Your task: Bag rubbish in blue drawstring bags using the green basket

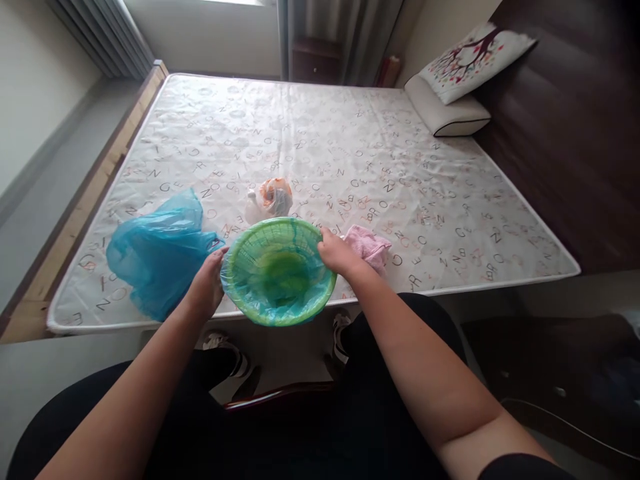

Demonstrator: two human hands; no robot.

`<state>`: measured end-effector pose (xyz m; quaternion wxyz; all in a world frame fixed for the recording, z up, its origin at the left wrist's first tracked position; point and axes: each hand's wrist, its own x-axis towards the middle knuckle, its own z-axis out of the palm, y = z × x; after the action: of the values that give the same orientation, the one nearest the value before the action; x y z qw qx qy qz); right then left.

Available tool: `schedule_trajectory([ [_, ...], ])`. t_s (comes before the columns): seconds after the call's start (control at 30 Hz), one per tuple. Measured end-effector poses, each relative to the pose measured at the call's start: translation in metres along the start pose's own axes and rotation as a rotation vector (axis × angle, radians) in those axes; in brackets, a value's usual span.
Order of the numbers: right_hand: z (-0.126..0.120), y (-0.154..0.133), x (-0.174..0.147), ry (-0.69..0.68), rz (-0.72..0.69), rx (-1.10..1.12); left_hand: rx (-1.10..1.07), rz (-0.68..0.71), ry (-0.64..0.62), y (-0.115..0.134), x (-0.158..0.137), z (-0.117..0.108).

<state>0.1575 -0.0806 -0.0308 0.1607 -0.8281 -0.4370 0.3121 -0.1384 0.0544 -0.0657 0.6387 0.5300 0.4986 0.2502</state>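
Observation:
A round green plastic basket (235, 257), lined with a thin blue-green plastic bag (295, 293), is held up at the near edge of the mattress. Its mouth faces me, and the liner folds over the rim. My left hand (210, 277) grips the left side of the rim, my right hand (335, 250) the upper right side; both are closed on it. Left of the basket lies a crumpled blue plastic bag (160, 250). Just behind stands a clear plastic bag with orange print (274, 195). A folded pink cloth (367, 245) rests beside my right hand.
The letter-patterned mattress (310, 147) spans the view. At its far right, a tree-print cushion (475, 60) leans on a beige pillow (445, 110) by the dark headboard (565, 153). A wooden bed rail (133, 120) runs along the left. A small drawer cabinet (316, 60) stands behind.

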Motion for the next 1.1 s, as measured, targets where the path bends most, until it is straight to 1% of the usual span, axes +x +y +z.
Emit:
schedule_trajectory([
  [0.1,-0.004,0.005,0.004,0.001,-0.019,0.019,0.051,0.023,0.092,0.006,0.004,-0.008],
  [0.17,-0.005,0.007,0.007,0.015,-0.026,0.033,0.127,0.06,0.119,0.007,0.003,-0.007],
  [0.2,-0.006,0.007,0.007,0.024,-0.021,0.048,0.151,0.063,0.096,0.007,0.001,-0.005],
  [0.27,-0.005,0.007,0.006,0.036,-0.009,0.098,0.152,0.034,0.011,0.005,-0.003,0.0],
  [0.3,-0.004,0.006,0.004,0.035,-0.005,0.128,0.149,0.012,-0.016,0.003,-0.004,0.003],
  [0.33,-0.003,0.006,0.003,0.029,-0.003,0.16,0.151,-0.002,-0.016,0.002,-0.005,0.005],
  [0.4,-0.004,0.005,-0.001,-0.019,-0.003,0.221,0.181,0.009,0.047,-0.002,-0.004,0.007],
  [0.47,-0.01,0.003,0.001,-0.041,0.025,0.234,0.212,0.061,0.12,-0.006,0.0,0.008],
  [0.5,-0.015,0.0,0.005,-0.003,0.046,0.215,0.213,0.089,0.141,-0.008,0.003,0.009],
  [0.53,-0.021,-0.004,0.011,0.071,0.062,0.18,0.207,0.115,0.149,-0.01,0.004,0.01],
  [0.6,-0.034,-0.02,0.033,0.282,0.046,0.095,0.198,0.146,0.142,-0.012,0.006,0.015],
  [0.63,-0.039,-0.032,0.048,0.369,0.003,0.053,0.2,0.146,0.129,-0.012,0.005,0.018],
  [0.67,-0.041,-0.045,0.065,0.417,-0.054,0.01,0.206,0.138,0.112,-0.012,0.004,0.021],
  [0.7,-0.041,-0.058,0.084,0.425,-0.114,-0.039,0.215,0.129,0.094,-0.011,0.002,0.024],
  [0.73,-0.039,-0.072,0.103,0.402,-0.165,-0.098,0.224,0.12,0.077,-0.01,0.0,0.027],
  [0.77,-0.035,-0.085,0.122,0.35,-0.206,-0.169,0.232,0.114,0.064,-0.009,-0.003,0.029],
  [0.8,-0.03,-0.097,0.14,0.268,-0.245,-0.255,0.24,0.109,0.055,-0.008,-0.006,0.03],
  [0.87,-0.018,-0.116,0.174,0.05,-0.305,-0.449,0.256,0.091,0.039,-0.006,-0.011,0.032],
  [0.93,-0.002,-0.129,0.199,-0.154,-0.321,-0.614,0.268,0.079,0.006,-0.006,-0.017,0.033],
  [0.97,0.007,-0.133,0.209,-0.226,-0.316,-0.669,0.273,0.079,-0.015,-0.007,-0.02,0.034],
  [1.03,0.026,-0.139,0.221,-0.306,-0.299,-0.718,0.282,0.073,-0.057,-0.008,-0.025,0.035],
  [1.1,0.043,-0.143,0.224,-0.335,-0.29,-0.71,0.298,0.029,-0.085,-0.009,-0.029,0.037],
])
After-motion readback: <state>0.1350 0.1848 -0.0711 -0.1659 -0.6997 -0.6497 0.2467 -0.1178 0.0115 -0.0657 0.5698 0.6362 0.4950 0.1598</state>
